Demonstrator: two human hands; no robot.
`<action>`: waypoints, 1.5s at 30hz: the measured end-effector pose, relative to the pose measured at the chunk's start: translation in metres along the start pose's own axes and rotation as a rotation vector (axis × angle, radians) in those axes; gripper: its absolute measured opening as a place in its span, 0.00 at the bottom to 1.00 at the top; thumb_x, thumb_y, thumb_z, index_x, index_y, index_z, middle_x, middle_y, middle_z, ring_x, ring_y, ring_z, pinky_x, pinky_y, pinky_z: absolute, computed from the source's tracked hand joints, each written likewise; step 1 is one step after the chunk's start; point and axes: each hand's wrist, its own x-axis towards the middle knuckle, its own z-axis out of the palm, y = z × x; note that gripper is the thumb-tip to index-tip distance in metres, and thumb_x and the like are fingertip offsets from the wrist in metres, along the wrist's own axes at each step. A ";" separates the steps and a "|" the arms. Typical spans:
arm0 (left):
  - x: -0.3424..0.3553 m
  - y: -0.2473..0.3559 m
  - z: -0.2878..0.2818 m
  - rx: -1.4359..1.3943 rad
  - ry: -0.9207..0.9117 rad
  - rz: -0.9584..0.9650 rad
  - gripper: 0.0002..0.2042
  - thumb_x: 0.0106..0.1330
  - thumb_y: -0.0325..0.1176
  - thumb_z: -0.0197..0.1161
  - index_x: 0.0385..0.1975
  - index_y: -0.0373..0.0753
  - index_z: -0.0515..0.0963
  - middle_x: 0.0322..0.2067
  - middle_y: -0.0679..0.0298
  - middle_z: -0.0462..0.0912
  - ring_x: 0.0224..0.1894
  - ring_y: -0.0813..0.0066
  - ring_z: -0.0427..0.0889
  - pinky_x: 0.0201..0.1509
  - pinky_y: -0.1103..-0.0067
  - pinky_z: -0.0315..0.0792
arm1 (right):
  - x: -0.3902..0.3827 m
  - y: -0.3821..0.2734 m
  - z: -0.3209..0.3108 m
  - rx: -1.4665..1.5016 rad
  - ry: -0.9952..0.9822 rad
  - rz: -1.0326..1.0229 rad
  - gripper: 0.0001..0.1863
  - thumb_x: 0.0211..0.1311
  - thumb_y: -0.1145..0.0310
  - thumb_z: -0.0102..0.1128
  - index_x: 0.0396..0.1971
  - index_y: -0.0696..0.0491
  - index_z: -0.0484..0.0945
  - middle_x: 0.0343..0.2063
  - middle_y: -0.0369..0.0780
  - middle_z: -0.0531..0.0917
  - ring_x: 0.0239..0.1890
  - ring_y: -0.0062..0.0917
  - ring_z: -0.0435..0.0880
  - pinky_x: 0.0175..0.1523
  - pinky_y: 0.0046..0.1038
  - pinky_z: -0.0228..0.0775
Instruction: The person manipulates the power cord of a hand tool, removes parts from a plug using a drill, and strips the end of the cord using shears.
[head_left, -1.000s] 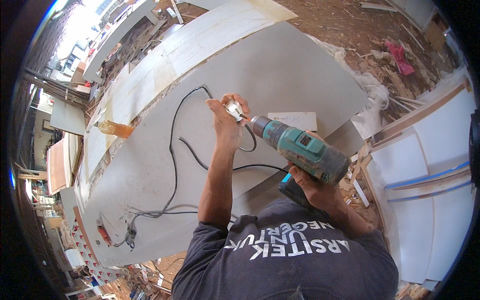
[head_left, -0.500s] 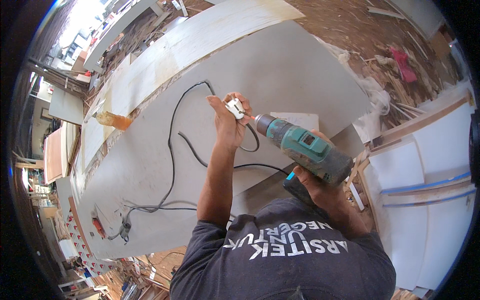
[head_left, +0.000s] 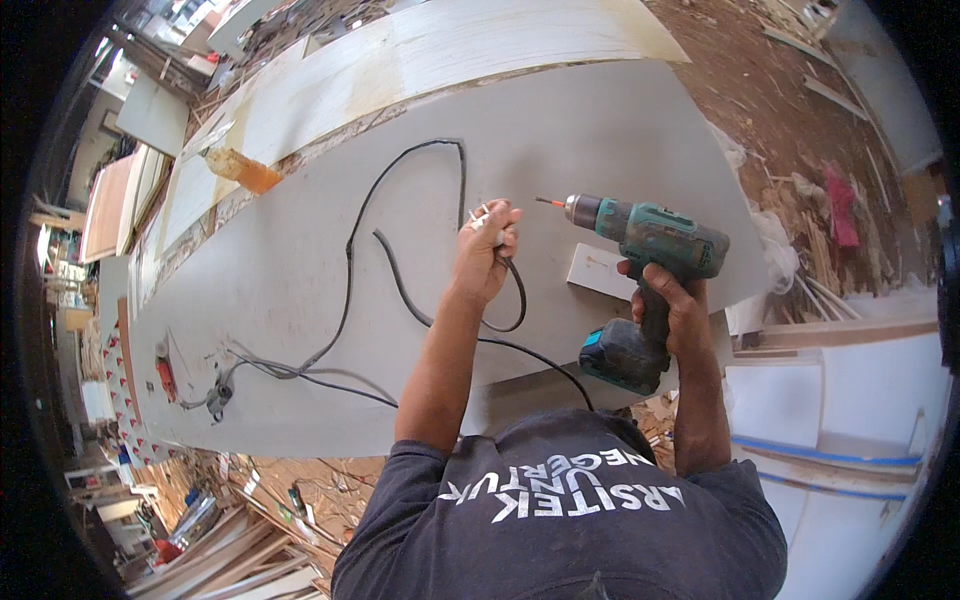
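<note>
My left hand [head_left: 482,255] is closed on a white plug [head_left: 484,222], largely hidden by the fingers, with black cable below it. My right hand [head_left: 676,310] grips the handle of a teal and black cordless drill [head_left: 660,232]. The drill's bit [head_left: 550,201] points left, a short distance right of the plug, apart from it. Under both hands lies a large grey board [head_left: 610,125]. A white rectangular piece [head_left: 600,270] rests on it left of the drill handle, and a long black cable [head_left: 349,250] loops across it.
A red tool [head_left: 165,375] and a grey cable fitting [head_left: 218,400] lie at the board's left end. An orange-yellow object [head_left: 243,170] sits on a pale stained strip [head_left: 470,35] along the far edge. White panels [head_left: 800,405] stand at the right; wood scraps [head_left: 230,550] litter the floor.
The drill has swung upright and moved right, its bit now away from the plug. My left hand has turned, its fingers covering more of the plug. The view has shifted.
</note>
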 end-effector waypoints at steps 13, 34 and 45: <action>0.058 -0.040 -0.015 -0.045 0.174 -0.191 0.07 0.65 0.28 0.65 0.38 0.38 0.74 0.34 0.66 0.76 0.29 0.84 0.74 0.25 0.88 0.66 | 0.083 0.014 -0.022 -0.130 -0.116 0.201 0.20 0.63 0.62 0.64 0.50 0.58 0.75 0.34 0.46 0.86 0.17 0.18 0.78 0.21 0.23 0.73; 0.040 -0.033 -0.022 0.026 0.150 -0.149 0.37 0.66 0.75 0.34 0.35 0.42 0.72 0.26 0.67 0.77 0.21 0.82 0.73 0.22 0.85 0.63 | 0.159 0.041 -0.098 -0.468 -0.054 0.478 0.24 0.68 0.49 0.60 0.45 0.58 0.77 0.30 0.44 0.85 0.21 0.24 0.83 0.23 0.26 0.76; -0.021 -0.004 0.020 0.078 -0.005 -0.025 0.36 0.70 0.71 0.29 0.47 0.41 0.69 0.33 0.65 0.77 0.34 0.79 0.75 0.34 0.83 0.68 | 0.071 0.024 0.029 -1.018 -0.142 -0.492 0.22 0.62 0.53 0.64 0.45 0.55 0.79 0.36 0.48 0.83 0.40 0.46 0.84 0.44 0.42 0.75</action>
